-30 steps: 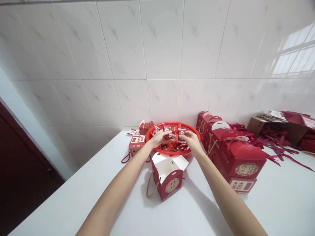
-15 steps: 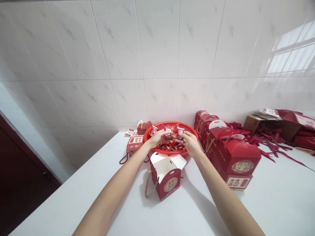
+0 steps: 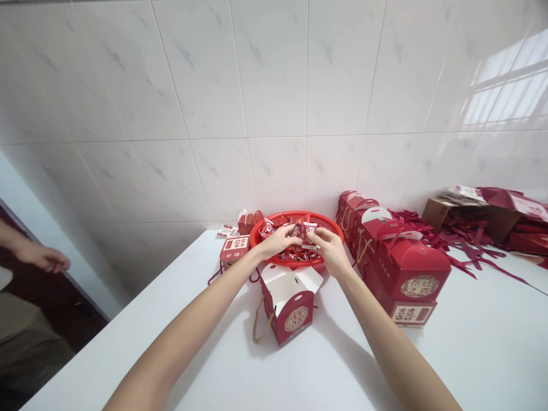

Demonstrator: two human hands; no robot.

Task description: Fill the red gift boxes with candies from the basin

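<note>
Over a red plastic basket filled with small wrapped candies, my two hands have come close together. My left hand is closed, its fingertips pinching a red candy packet. A second red packet with white print is pinched between the fingers and thumb of my right hand. The two packets overlap, so their edges are hard to separate. Just in front of the basket stands a red gift box with its white-lined flaps open and twine handles at its sides.
Red gift boxes stand in a row on the right, some stacked. Behind them lie red ribbons and cardboard boxes. Another red box sits left of the basket, on the white table. Another person's hand shows at far left.
My hands have drawn together over the basket, bringing the two packets from apart to overlapping. Another person has come into view at the far left.
</note>
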